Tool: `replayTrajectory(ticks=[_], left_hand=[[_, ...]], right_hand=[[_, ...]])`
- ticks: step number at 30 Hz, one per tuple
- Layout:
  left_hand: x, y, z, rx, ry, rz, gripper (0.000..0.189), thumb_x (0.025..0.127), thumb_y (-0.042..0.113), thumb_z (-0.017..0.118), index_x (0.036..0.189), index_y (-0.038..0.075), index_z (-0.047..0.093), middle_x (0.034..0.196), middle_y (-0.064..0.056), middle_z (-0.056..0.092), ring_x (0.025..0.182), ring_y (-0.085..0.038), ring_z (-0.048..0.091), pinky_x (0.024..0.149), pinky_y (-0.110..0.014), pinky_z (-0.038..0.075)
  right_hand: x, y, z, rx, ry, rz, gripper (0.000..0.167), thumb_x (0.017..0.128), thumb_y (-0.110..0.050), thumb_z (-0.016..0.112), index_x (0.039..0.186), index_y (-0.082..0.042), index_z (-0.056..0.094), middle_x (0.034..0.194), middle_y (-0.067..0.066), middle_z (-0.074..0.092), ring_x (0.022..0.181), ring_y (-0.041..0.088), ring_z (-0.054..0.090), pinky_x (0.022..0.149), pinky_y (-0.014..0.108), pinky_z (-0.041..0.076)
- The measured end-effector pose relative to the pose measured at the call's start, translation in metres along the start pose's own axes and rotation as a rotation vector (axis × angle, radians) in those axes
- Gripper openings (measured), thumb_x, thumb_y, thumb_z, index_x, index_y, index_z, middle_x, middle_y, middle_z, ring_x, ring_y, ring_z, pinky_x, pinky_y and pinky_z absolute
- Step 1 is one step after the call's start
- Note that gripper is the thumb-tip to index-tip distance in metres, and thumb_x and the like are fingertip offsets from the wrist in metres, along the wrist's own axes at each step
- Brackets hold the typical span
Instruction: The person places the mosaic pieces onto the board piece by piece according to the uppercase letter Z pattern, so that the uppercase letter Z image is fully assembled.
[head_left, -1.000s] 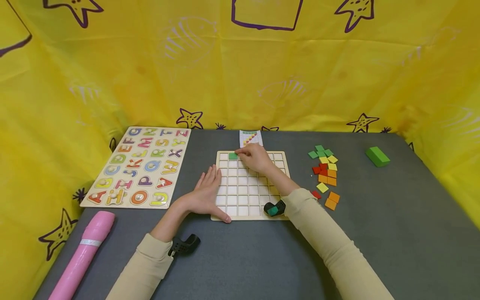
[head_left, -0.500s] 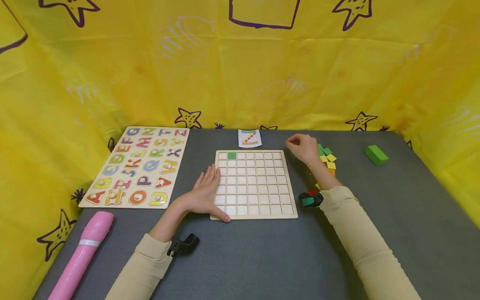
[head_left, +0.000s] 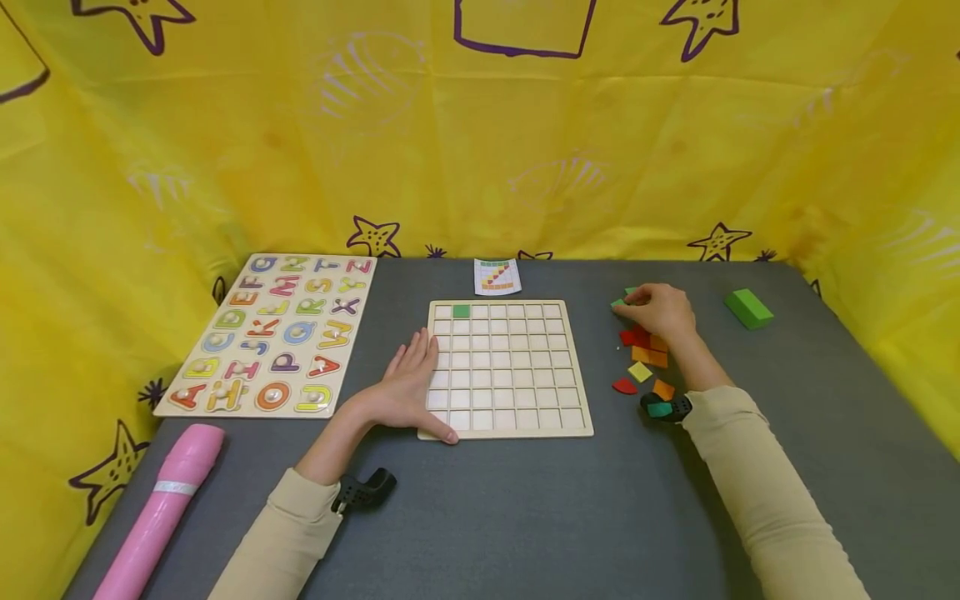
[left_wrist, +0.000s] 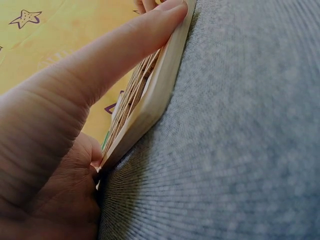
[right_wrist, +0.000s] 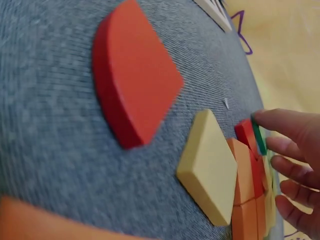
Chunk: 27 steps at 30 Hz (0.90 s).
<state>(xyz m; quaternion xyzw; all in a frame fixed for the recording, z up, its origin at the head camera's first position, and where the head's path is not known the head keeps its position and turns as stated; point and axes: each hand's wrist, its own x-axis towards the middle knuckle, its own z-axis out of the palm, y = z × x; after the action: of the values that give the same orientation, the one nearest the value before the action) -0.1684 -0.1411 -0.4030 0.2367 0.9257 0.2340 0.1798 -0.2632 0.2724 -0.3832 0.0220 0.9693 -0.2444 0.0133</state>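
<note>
A wooden grid board (head_left: 510, 435) lies on the table, with one green square tile (head_left: 461, 311) in its top row. My left hand (head_left: 401, 392) rests along the board's left side with its fingers spread; in the left wrist view, the thumb (left_wrist: 125, 45) lies across the near edge. Over the loose tiles to the right, my right hand (head_left: 663, 312) pinches a green tile (right_wrist: 258, 135) between thumb and fingertip, and this tile stands tilted. Beneath and beside that hand are orange tiles (head_left: 649, 357), a yellow tile (head_left: 640, 372) and a red quarter-round tile (head_left: 624, 386).
Behind the board lies a small pattern card (head_left: 497, 277). An alphabet knob puzzle (head_left: 270, 333) fills the left side, with a pink tube (head_left: 168, 508) in front. A green block (head_left: 748, 309) stands at the far right. Yellow cloth (head_left: 480, 167) hangs around the back and sides.
My right hand has left the green tile on the board's top row and moved right to the loose tiles, where it now pinches another green one. The left hand stays on the board.
</note>
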Motion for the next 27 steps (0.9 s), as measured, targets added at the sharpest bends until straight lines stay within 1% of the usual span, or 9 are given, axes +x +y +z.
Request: replayTrajectory(ticks=[2,3,6,8,12,16,19,22,27], left_hand=[[0.000,0.000,0.000,-0.001,0.001,0.004,0.148,0.059,0.065,0.084,0.152,-0.006,-0.007,0.158,-0.023,-0.017,0.145,-0.031,-0.019,0.115,-0.050,-0.005],[0.000,0.000,0.000,0.001,0.002,0.005,0.148,0.059,0.064,0.084,0.152,-0.006,-0.007,0.158,-0.024,-0.017,0.145,-0.031,-0.019,0.115,-0.050,-0.006],[0.001,-0.001,0.001,0.002,0.008,0.010,0.148,0.059,0.064,0.084,0.152,-0.006,-0.007,0.158,-0.024,-0.016,0.145,-0.031,-0.019,0.115,-0.050,-0.005],[0.002,-0.001,0.002,0.009,0.010,0.008,0.148,0.059,0.064,0.084,0.152,-0.006,-0.007,0.158,-0.024,-0.016,0.145,-0.031,-0.019,0.115,-0.049,-0.005],[0.002,-0.002,0.002,0.012,0.011,0.007,0.148,0.059,0.064,0.084,0.152,-0.006,-0.008,0.158,-0.024,-0.017,0.145,-0.031,-0.019,0.116,-0.049,-0.005],[0.002,-0.002,0.002,0.012,0.008,0.008,0.148,0.059,0.064,0.084,0.152,-0.005,-0.008,0.158,-0.023,-0.017,0.145,-0.030,-0.019,0.115,-0.049,-0.006],[0.002,-0.002,0.002,0.016,0.008,0.007,0.148,0.059,0.064,0.084,0.152,-0.005,-0.008,0.158,-0.023,-0.018,0.145,-0.030,-0.020,0.115,-0.049,-0.006],[0.002,-0.002,0.002,0.021,0.010,0.005,0.148,0.059,0.065,0.084,0.152,-0.005,-0.008,0.158,-0.024,-0.018,0.145,-0.030,-0.019,0.115,-0.049,-0.005],[0.002,-0.002,0.002,0.018,0.009,0.004,0.149,0.058,0.065,0.084,0.152,-0.005,-0.008,0.158,-0.023,-0.017,0.145,-0.031,-0.018,0.116,-0.049,-0.005]], right_hand=[[0.002,0.000,0.003,0.014,-0.010,-0.039,0.041,0.090,-0.036,0.070,0.113,-0.002,0.069,0.119,0.024,0.061,0.112,0.044,0.050,0.098,0.056,0.037],[0.003,0.000,0.004,0.024,-0.014,-0.061,0.041,0.090,-0.034,0.069,0.114,-0.001,0.069,0.120,0.025,0.060,0.115,0.045,0.048,0.104,0.058,0.031],[0.004,-0.002,0.005,0.056,-0.036,-0.122,0.041,0.091,-0.028,0.069,0.118,0.003,0.067,0.123,0.026,0.059,0.123,0.047,0.042,0.110,0.060,0.017],[0.004,-0.002,0.005,0.058,-0.052,-0.128,0.042,0.091,-0.028,0.069,0.119,0.004,0.066,0.124,0.027,0.059,0.123,0.047,0.041,0.109,0.060,0.021],[0.003,-0.003,0.005,0.045,-0.070,-0.103,0.042,0.090,-0.029,0.070,0.117,0.003,0.067,0.129,0.030,0.054,0.123,0.049,0.039,0.104,0.060,0.028],[0.002,-0.008,0.007,0.085,-0.043,-0.102,0.041,0.089,-0.032,0.071,0.114,0.001,0.069,0.124,0.027,0.058,0.115,0.045,0.047,0.097,0.056,0.037],[0.003,-0.021,0.013,0.173,-0.027,-0.098,0.046,0.088,-0.038,0.073,0.115,-0.001,0.069,0.116,0.022,0.064,0.104,0.038,0.055,0.090,0.050,0.043],[0.005,-0.041,0.023,0.268,-0.043,-0.088,0.048,0.085,-0.042,0.074,0.114,-0.004,0.070,0.112,0.018,0.067,0.099,0.033,0.058,0.088,0.046,0.045],[0.008,-0.076,0.045,0.328,-0.088,-0.106,0.042,0.084,-0.041,0.076,0.109,-0.008,0.071,0.106,0.011,0.068,0.097,0.028,0.058,0.083,0.043,0.047]])
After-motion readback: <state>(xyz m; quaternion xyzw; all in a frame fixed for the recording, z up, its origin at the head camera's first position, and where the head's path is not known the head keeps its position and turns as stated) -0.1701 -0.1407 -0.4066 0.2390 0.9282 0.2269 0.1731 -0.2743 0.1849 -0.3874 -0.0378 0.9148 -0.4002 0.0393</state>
